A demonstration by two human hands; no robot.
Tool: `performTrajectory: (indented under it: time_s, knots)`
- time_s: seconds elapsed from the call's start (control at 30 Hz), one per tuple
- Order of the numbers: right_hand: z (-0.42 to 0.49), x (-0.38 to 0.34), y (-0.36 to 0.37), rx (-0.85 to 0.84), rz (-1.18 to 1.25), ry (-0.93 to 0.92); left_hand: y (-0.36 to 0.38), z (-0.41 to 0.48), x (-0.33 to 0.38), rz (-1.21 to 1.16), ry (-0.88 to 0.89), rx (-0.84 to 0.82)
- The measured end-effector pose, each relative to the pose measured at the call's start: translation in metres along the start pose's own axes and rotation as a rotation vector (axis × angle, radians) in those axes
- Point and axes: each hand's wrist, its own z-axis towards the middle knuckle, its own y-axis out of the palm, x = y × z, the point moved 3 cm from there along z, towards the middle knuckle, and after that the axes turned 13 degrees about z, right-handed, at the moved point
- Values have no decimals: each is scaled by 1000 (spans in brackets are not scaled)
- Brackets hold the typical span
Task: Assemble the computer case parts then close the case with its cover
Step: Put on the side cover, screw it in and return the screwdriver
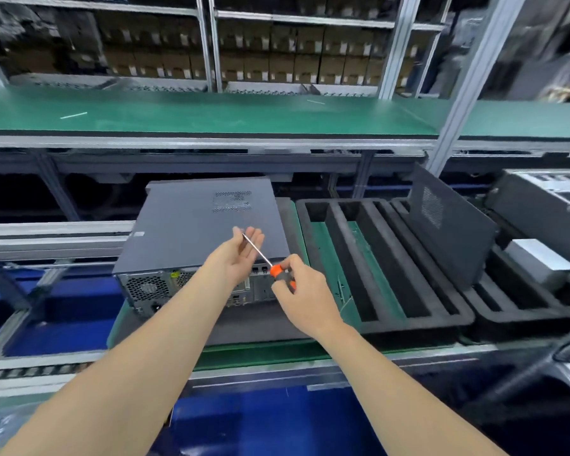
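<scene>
Right hand [298, 291]: was clamped on the orange screwdriver [276, 270] handle, centre frame.
Left hand [241, 255]: open, palm up, the shaft tip lying across its fingers.
Computer case [145, 287]: just behind the hands, lying flat, cover [198, 222] on.
Foam tray [408, 322]: right of the case, with a dark panel [451, 222] standing in it.

Much of screwdriver handle [277, 270] buried in right hand [305, 292]; case rear ports [239, 299] partly behind left forearm [191, 311]; shelf boxes [277, 60] blurred.

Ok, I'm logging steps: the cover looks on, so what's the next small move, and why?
Probably bring the screwdriver tip down to the rear edge of the case to fasten the cover. The cover already sits on the case, the right hand grips the handle, and the shaft lies across the open left hand.
</scene>
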Motion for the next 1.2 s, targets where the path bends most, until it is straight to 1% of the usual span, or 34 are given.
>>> performTrajectory:
  time_s: [0.2,0.37,0.43,0.5,0.53,0.67,0.73,0.83,1.2]
  knots:
    - [-43,3,-1,21,-81,14,-12,-19,-31,83,-54,-29]
    - [-63,5,-9,16,-132,32,-18,-30,-50,135,-38,-24]
    - [-71,8,-10,1,-214,29,-18,-32,-59,194,-54,-7]
    - [-80,12,-9,-3,-342,-12,-14,-35,-69,228,-98,-11]
    - [-84,14,-10,3,-357,-18,-11,-35,-73,223,-121,-8]
    - [-91,23,-17,69,-228,48,-3,-35,-82,157,-224,-24]
    - [-90,22,-16,79,-251,43,-4,-33,-83,128,-260,-24]
    - [-83,18,-11,74,-255,63,-5,-28,-80,105,-267,-16]
    - [-76,14,6,158,-247,98,-4,-19,-72,318,-202,-32]
